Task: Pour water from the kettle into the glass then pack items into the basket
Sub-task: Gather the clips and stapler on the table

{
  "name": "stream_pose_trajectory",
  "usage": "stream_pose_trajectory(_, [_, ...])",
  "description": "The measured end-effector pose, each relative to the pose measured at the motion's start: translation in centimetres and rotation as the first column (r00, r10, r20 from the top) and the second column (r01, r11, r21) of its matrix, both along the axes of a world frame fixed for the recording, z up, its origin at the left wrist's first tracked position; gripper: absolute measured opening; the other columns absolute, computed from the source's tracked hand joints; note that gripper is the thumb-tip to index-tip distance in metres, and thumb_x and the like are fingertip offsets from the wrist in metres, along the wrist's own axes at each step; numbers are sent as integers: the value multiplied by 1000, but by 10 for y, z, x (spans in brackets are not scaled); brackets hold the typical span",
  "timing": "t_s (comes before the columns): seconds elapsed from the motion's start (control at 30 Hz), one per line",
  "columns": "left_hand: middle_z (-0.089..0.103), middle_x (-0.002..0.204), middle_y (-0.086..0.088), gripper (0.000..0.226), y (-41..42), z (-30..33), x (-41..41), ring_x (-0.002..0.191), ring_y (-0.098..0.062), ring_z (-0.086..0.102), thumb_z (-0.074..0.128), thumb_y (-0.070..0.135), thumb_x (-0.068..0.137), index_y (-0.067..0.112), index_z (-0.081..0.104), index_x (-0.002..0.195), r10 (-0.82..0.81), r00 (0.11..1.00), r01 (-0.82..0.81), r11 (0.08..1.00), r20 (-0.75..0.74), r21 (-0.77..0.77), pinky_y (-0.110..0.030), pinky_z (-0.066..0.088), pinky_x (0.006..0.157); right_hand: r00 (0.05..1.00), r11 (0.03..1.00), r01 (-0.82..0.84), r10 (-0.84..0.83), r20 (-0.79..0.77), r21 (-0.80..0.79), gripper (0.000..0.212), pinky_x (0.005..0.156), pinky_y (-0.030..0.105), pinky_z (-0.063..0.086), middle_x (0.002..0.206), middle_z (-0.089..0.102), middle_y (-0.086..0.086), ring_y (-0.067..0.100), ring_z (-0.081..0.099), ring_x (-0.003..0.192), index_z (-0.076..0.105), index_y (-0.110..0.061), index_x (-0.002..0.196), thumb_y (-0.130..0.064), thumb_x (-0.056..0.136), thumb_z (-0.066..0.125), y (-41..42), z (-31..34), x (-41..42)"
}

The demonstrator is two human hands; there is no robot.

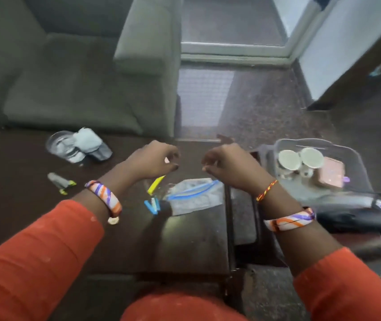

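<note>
My left hand (154, 158) and my right hand (226, 163) hover side by side above the dark table (196, 239), fingers loosely curled, nothing in either. A glass (63, 145) holding water stands at the table's far left. The black kettle (370, 218) lies at the right edge, under my right forearm. Behind it is the clear plastic basket (319, 143), which holds two round white cups (289, 159) and a pink box (329, 174). Below my hands lie a zip bag (196, 200) with a blue seal, a yellow clip (155, 184) and blue clips (152, 206).
A white and grey bundle (89, 142) leans against the glass. A small grey tool with yellow tips (60, 181) lies at the table's left. A grey sofa (80, 77) stands behind the table. A doorway (231, 49) and patterned floor are beyond on the right.
</note>
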State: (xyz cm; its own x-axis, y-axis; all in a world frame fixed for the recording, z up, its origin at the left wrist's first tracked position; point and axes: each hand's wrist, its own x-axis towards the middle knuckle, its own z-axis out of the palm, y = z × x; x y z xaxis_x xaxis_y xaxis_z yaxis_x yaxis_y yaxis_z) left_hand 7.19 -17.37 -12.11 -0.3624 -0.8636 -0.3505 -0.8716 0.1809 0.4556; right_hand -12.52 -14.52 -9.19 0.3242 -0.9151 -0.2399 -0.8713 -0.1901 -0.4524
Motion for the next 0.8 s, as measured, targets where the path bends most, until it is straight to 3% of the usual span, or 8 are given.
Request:
stream_pose_trajectory(0.17, [69,109,-8,33,26,-46,122,103,-28,63,63,26,81,16,62,112,255,962,-265,956,96,121,-39,50,91,989,973,-134,143,-36,188,23,85,37,49,107,69,6,29,60,105,67,-25,104,-22,83,59,4,-65,94])
stream_pose_trajectory(0.33, [65,119,-12,42,64,-89,193,109,-27,61,67,27,79,13,59,118,451,875,-481,852,175,207,-36,49,93,963,910,-239,267,-39,339,35,84,30,44,112,68,4,25,58,108,59,-19,118,-16,83,60,15,-120,154])
stream_pose_trajectory(0.43, [54,130,-13,58,88,-121,210,117,-30,54,69,34,76,17,50,128,459,867,-498,824,197,271,-39,47,97,937,868,-318,349,-13,382,51,87,31,46,121,61,12,29,56,112,49,-17,129,-16,81,65,27,-152,189])
stream_pose_trajectory(0.5, [39,142,-14,65,97,-140,216,129,-32,42,68,35,77,20,42,134,521,827,-561,789,212,250,-42,41,104,912,835,-380,411,8,397,67,92,38,48,134,46,16,33,47,121,37,-22,138,-16,78,67,38,-171,212])
stream_pose_trajectory(0.57, [28,148,-18,67,95,-155,226,135,-36,33,65,37,79,20,37,137,647,734,-677,720,206,150,-46,36,108,866,811,-453,499,-34,370,75,97,43,42,147,28,17,35,34,131,26,-29,143,-17,80,65,47,-186,235])
stream_pose_trajectory(0.63, [31,143,-22,66,82,-168,239,130,-40,36,62,42,81,15,37,136,776,609,-790,612,163,38,-47,37,106,804,780,-535,588,-89,326,71,100,45,38,150,21,16,35,25,135,24,-31,143,-16,84,60,52,-199,254])
stream_pose_trajectory(0.7, [41,131,-26,67,59,-178,252,120,-42,45,59,48,80,5,42,128,893,441,-895,445,92,-20,-45,41,100,757,753,-588,641,-128,295,55,96,44,40,148,23,18,35,24,133,33,-23,140,-11,90,51,55,-212,264])
stream_pose_trajectory(0.8, [51,126,-28,74,21,-195,265,118,-41,49,57,56,78,-4,47,120,976,210,-977,208,57,43,-42,42,97,755,758,-595,641,-138,266,34,84,41,45,137,33,17,33,31,125,48,-8,125,-4,92,40,54,-227,264])
